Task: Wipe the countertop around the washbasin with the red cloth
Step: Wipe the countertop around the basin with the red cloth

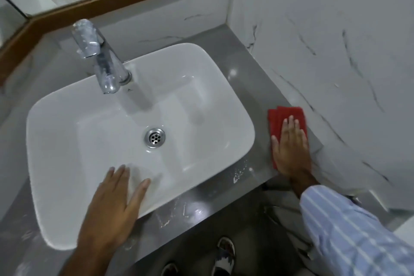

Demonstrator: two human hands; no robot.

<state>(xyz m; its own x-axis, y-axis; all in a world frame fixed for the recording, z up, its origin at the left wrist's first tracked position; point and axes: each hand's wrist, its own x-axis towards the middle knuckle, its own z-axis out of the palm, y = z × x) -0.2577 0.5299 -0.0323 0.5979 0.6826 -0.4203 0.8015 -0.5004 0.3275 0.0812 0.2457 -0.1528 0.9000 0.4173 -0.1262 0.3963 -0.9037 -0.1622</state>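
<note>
Right hand (291,148) lies flat, fingers spread, pressing the cloth (281,119) onto the tabletop (251,78) at its right edge. Left hand (112,206), open, rests on the basin (56,141) rim. White specks near the front edge could get missed.

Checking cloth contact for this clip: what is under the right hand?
The red cloth lies flat under the right hand, on the grey countertop beside the washbasin. The countertop beneath the cloth is covered, so its state cannot be seen.
</note>
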